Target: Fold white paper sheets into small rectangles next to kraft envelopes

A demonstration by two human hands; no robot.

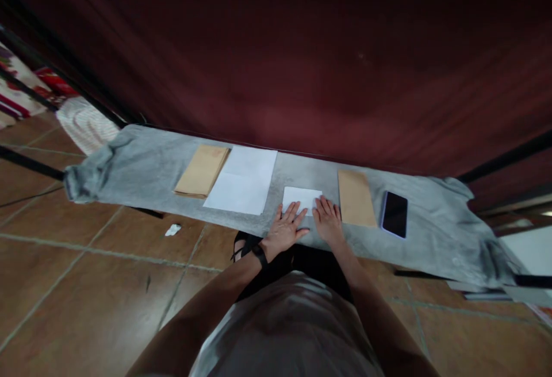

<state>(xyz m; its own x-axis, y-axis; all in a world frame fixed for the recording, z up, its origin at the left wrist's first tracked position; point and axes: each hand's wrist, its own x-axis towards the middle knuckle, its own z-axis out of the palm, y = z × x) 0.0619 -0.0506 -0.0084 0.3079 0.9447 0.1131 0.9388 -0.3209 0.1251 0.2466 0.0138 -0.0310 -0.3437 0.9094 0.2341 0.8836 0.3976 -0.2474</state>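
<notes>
A small white sheet of paper, which looks folded (302,196), lies on the grey cloth in front of me. My left hand (286,227) rests on its lower left part, fingers spread and flat. At the sheet's right edge lies my right hand (328,219), its fingers stretched out over the paper and the cloth. Neither hand grips anything. To the right of my right hand is a single brown envelope (357,199). Left of the small sheet sit larger white sheets of paper (245,184), with a stack of brown envelopes (202,171) beside them.
The grey cloth (142,161) covers a long narrow bench. A phone (394,214) lies on it at the right. Behind hangs a dark red curtain (280,78). Dark metal bars (32,162) frame both ends. A crumpled white scrap (173,230) is on the tiled floor (107,291).
</notes>
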